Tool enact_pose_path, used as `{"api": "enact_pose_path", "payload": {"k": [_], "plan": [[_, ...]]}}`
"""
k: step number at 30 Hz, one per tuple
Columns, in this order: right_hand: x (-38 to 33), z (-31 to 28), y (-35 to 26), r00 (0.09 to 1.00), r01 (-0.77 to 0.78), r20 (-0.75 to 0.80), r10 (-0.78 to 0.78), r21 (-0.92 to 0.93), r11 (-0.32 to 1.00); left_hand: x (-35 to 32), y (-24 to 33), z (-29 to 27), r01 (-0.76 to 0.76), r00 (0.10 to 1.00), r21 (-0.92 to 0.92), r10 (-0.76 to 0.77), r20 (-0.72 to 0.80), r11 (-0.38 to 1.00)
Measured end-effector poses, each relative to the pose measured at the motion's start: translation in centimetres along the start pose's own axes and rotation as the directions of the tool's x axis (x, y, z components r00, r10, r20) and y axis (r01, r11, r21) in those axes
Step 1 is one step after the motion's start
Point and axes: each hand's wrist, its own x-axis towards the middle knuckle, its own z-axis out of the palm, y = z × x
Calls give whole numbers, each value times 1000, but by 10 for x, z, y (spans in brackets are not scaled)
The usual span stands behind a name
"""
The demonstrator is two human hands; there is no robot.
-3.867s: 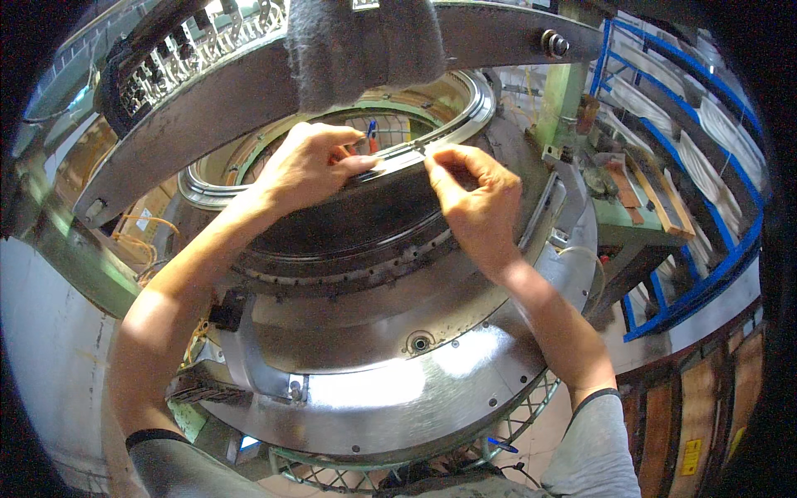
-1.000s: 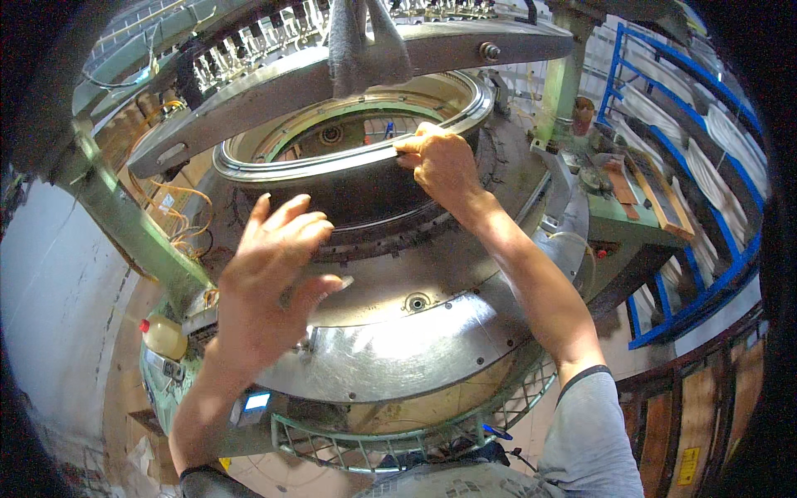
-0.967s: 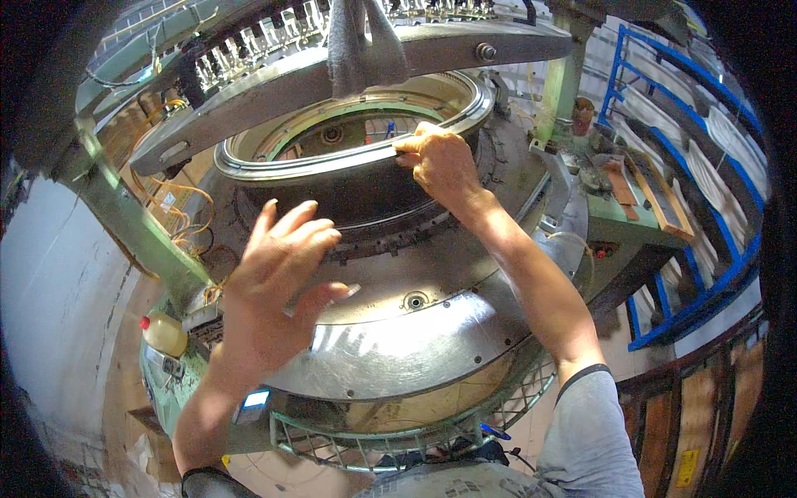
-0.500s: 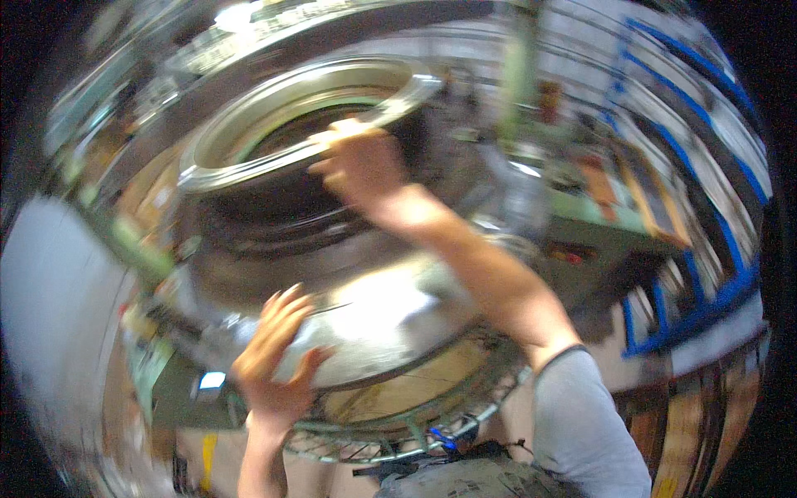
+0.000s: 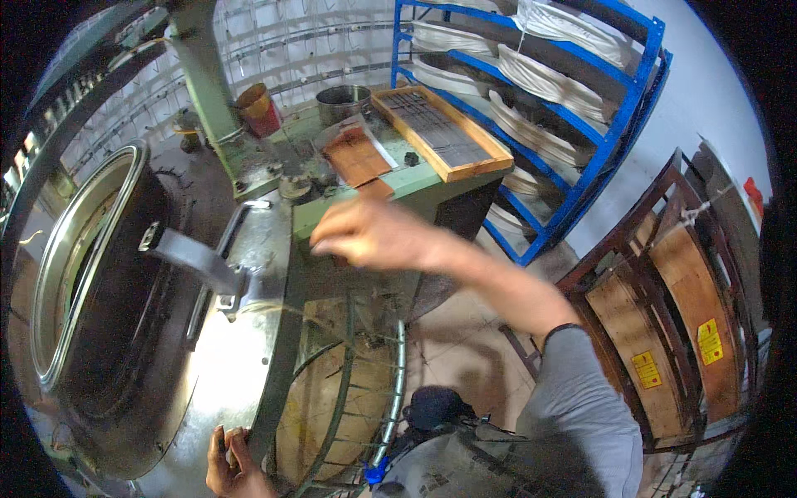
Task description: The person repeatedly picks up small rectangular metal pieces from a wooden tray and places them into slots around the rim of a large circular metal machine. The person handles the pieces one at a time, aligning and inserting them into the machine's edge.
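My right hand [image 5: 361,236] is raised in front of the green machine bench [image 5: 411,181], its arm stretched from the right. Its fingers are curled and a little blurred, and whatever they may hold is hidden. At the lower left, my left hand [image 5: 235,471] lies at the edge of the shiny metal plate [image 5: 224,382] with bent fingers slightly apart. No object shows clearly in it. Left of the plate stands a large dark drum [image 5: 116,307] with a bright metal rim [image 5: 50,332]. A curved grey metal handle [image 5: 195,259] rises between drum and plate.
On the bench are a wood-framed screen [image 5: 444,137], a metal pot [image 5: 343,104], a red-brown can [image 5: 260,112] and a brown sheet [image 5: 359,158]. Behind stands a blue rack [image 5: 573,212] with white cloth rolls. Wooden panels [image 5: 635,357] lean at right. A ribbed metal guard [image 5: 390,390] curves below the plate.
My view has swung right, bringing the bench and rack nearer. My right hand has left the drum's rim and is now before the bench. My left hand sits lower at the plate's edge.
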Motion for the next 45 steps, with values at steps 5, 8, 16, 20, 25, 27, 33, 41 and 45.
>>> {"api": "enact_pose_path", "payload": {"k": [5, 8, 16, 20, 25, 27, 33, 41, 45], "plan": [[5, -178, 143, 977, -207, -63, 202, -476, 855, 3, 44, 82, -287, 954, 87, 277, 116, 954], [23, -261, 254, 957, -275, -125, 263, -684, 676, 4, 72, 140, -325, 939, 164, 297, 173, 932], [45, -305, 497, 869, 85, 421, 261, -645, 760, 24, 137, 364, -182, 983, 142, 178, 40, 973], [45, -302, 546, 829, 226, 541, 144, -559, 797, 54, 182, 432, -445, 881, 114, 412, 232, 888], [51, -307, 566, 773, 436, 623, -115, -391, 811, 74, 218, 474, -432, 885, 101, 399, 240, 896], [54, -312, 568, 761, 441, 629, -159, -322, 838, 79, 225, 483, -412, 891, 109, 375, 255, 905], [64, -315, 569, 704, 467, 705, -88, -365, 805, 88, 238, 507, -425, 887, 152, 376, 268, 892], [72, -312, 566, 638, 530, 768, -66, -375, 760, 117, 257, 530, -478, 835, 81, 424, 352, 874], [74, -311, 566, 634, 544, 772, -47, -402, 737, 137, 269, 547, -519, 795, 73, 450, 407, 851]]}}
